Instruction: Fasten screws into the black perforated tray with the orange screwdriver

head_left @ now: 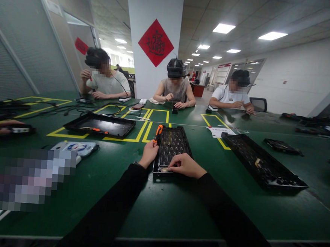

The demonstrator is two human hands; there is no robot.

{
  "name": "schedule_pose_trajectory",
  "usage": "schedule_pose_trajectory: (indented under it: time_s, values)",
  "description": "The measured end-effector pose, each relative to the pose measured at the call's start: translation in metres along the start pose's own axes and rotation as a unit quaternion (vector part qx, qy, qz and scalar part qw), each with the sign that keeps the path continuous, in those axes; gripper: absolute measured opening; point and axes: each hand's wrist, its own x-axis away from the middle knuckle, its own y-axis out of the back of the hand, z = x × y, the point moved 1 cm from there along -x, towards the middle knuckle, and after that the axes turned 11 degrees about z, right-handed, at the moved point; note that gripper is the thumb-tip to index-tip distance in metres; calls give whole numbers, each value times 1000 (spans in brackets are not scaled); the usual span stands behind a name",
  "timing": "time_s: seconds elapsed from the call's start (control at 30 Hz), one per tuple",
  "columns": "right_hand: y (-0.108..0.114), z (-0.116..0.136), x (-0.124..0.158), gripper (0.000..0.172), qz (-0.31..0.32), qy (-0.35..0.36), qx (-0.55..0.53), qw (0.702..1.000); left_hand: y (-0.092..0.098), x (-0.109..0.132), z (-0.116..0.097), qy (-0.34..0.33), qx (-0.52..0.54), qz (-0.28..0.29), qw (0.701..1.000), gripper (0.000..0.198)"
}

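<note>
In front of me on the green table lies a black tray point(177, 143) with rows of small glinting metal pieces in it. My left hand point(151, 152) is closed at the tray's left edge around an orange-handled tool point(159, 130), whose working end I cannot make out. Over the near end of the tray, my right hand point(187, 165) has its fingers pinched together. Its fingertips are by a small tan piece point(164, 170) in the near compartment; what they pinch is hidden.
To the right rests a long black tray point(261, 162) with small parts. Another black tray point(102, 124), holding an orange-and-black tool, lies at the left. A pouch point(80, 147) is nearer me. Several people sit around the table; one person's hands point(5, 125) reach in from the left.
</note>
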Motion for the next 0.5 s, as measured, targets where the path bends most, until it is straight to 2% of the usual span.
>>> schedule_pose_trajectory:
  time_s: [0.5]
  values:
    - [0,-1,0,23,-20,20,-24,999,1,0,-3,11,-36,-5,999,23]
